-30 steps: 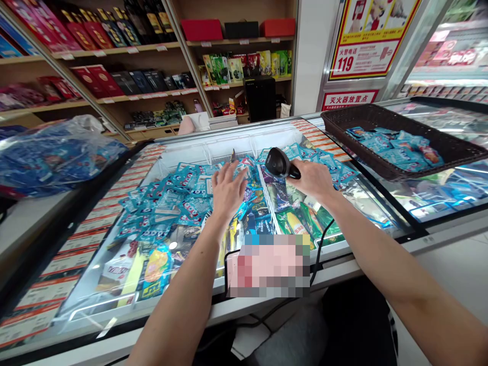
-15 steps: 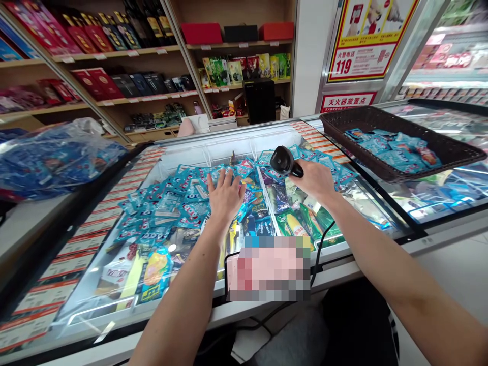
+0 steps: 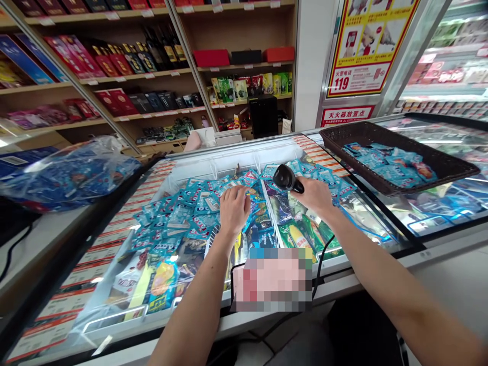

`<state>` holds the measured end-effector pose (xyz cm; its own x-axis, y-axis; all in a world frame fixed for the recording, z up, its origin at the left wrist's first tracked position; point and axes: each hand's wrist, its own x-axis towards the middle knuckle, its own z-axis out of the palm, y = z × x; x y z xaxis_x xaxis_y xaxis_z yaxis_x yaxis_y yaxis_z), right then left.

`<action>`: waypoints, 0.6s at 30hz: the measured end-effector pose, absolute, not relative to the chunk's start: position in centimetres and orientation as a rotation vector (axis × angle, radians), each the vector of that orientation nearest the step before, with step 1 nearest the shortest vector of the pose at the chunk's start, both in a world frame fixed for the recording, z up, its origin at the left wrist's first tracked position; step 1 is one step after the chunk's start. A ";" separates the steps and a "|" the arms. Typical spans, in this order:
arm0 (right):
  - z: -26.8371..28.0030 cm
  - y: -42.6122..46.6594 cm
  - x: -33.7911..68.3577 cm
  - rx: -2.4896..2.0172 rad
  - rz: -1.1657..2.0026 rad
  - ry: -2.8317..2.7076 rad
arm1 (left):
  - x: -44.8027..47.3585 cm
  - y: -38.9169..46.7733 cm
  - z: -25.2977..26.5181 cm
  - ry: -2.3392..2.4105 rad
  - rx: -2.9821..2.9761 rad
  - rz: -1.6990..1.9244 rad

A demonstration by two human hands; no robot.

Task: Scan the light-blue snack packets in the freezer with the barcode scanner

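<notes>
My right hand is closed around the handle of a black barcode scanner, its head pointing left above the freezer. A cable runs down past that wrist. My left hand is over the many small blue packets strewn on the glass top. Its fingers are curled down, the tips hidden behind the hand, and I cannot make out what is in them. A phone-like device, mostly blurred out, lies at the freezer's front edge between my forearms.
The glass-topped freezer shows bagged frozen goods below. A brown basket with more blue packets stands at right. At left lies a clear plastic bag full of blue packets. Stocked shelves line the back.
My left hand's spread fingers have curled in, and the hand sits slightly nearer the scanner. The right hand still holds the scanner. The view has tilted up a little.
</notes>
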<state>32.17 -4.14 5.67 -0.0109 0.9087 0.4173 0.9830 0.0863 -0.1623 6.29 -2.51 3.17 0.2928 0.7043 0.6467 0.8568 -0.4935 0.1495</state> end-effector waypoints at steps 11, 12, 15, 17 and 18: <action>6.6 -3.9 33.5 -1.894 -0.186 -1.752 | 6.7 -0.9 3.5 -1.382 -2.418 -0.886; 6.8 -3.9 33.6 -1.898 -0.187 -1.735 | 7.1 -0.3 3.9 -1.384 -2.439 -0.910; 7.2 -3.9 34.0 -1.909 -0.177 -1.685 | 9.1 2.0 5.3 -1.509 -2.519 -0.996; 7.2 -3.9 34.4 -1.928 -0.165 -1.619 | 10.8 3.5 6.1 -1.708 -2.580 -0.973; 7.1 -3.8 34.6 -1.938 -0.160 -1.581 | 11.7 4.2 6.4 -1.791 -2.630 -0.914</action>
<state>34.64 -3.80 7.12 0.2745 0.8425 0.4635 0.9184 -0.0869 -0.3861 11.69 4.23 6.37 0.2673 0.8999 0.3445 0.8071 -0.4044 0.4302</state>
